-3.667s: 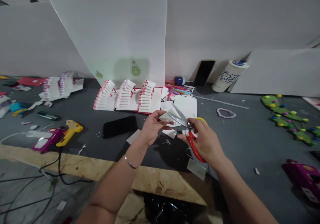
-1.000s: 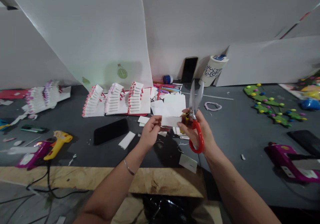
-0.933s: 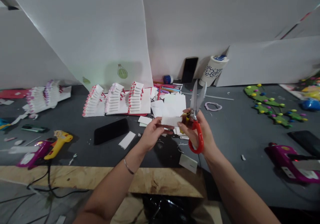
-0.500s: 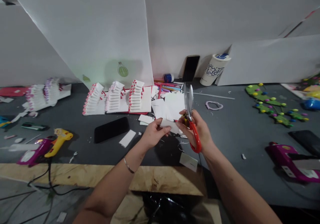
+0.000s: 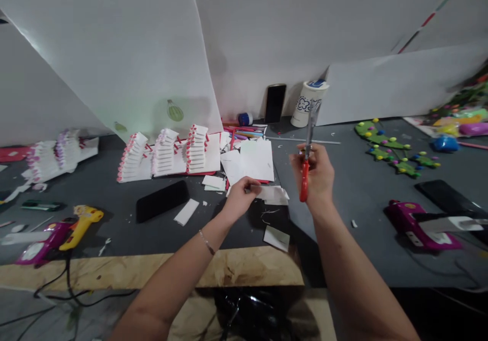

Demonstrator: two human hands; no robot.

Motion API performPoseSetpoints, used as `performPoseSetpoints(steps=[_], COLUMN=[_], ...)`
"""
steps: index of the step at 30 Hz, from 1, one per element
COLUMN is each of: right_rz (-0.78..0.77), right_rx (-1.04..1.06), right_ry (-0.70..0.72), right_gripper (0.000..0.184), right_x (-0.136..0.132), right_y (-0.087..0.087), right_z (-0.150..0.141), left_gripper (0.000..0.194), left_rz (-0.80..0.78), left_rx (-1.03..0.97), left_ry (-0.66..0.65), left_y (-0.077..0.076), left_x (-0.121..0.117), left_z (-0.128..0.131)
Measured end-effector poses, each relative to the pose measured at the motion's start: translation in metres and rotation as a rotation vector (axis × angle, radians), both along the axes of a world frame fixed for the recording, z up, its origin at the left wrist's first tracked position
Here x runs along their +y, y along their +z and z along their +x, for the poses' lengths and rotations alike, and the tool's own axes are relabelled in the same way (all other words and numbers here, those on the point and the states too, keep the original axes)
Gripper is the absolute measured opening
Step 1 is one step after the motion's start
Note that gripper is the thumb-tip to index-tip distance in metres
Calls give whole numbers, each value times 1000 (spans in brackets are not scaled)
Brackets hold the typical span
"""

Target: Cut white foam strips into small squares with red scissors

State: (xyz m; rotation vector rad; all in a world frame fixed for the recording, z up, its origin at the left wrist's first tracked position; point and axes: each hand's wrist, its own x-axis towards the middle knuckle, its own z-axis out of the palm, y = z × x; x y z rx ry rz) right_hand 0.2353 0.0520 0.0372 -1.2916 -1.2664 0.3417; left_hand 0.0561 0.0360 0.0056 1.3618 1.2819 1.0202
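My left hand (image 5: 241, 197) is low over the dark table with its fingers pinched on one end of a small white paper piece (image 5: 268, 193). That piece overlaps other white scraps beneath it, so its outline is hard to separate. To the right, my right hand (image 5: 319, 174) is wrapped around red-handled scissors (image 5: 304, 181), raised off the table. Their metal blades point up and away and look closed, slightly blurred. White paper sheets (image 5: 256, 159) lie just beyond my left hand, and a loose white card (image 5: 276, 238) sits nearer the table's front edge.
White folded pieces with pink-red tips (image 5: 163, 153) stand at left-centre, behind a black phone (image 5: 162, 202). A yellow glue gun (image 5: 82, 227) lies left. A patterned cup (image 5: 301, 110) and another phone (image 5: 275, 103) lean at the back. Green decorated shapes (image 5: 381, 137) and a magenta power strip (image 5: 415, 231) are right.
My right hand has moved away from the paper, right and up, with the scissors. My left hand has shifted slightly, lowering the paper piece to the scraps. The camera view has turned rightward.
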Motion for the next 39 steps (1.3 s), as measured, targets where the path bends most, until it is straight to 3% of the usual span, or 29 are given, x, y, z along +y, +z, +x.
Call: performPoseSetpoints(steps=[5, 8, 10, 13, 17, 20, 24, 27, 33, 39], right_rz=[-7, 11, 17, 23, -3, -20, -15, -3, 44, 253], right_rx=[-73, -82, -84, -88, -145, -211, -297, -348, -473, -614], right_ry=[-12, -16, -16, -10, 5, 15, 32, 35, 44, 72], right_gripper=[25, 25, 25, 25, 26, 27, 24, 24, 26, 21], right_x=[1, 1, 1, 0, -3, -6, -9, -11, -9, -11], right_y=[-3, -2, -1, -2, -4, -7, -9, -10, -20, -29], right_z=[-2, -2, -1, -1, -5, -9, -14, -16, -16, -18], left_gripper=[2, 5, 11, 19, 21, 25, 37, 42, 30, 38], left_rz=[123, 231, 302, 384, 301, 305, 338, 299, 322, 345], left_rx=[217, 397, 456, 457, 497, 778, 1031, 1162, 1111, 805], left_ry=[27, 120, 191, 238, 325, 215, -41, -116, -40, 193], left_y=[-6, -1, 4, 12, 16, 10, 2, 1, 7, -8], left_x=[8, 10, 10, 6, -2, -3, 8, 15, 10, -8], left_z=[32, 30, 13, -35, -103, -126, -120, -115, -119, -109])
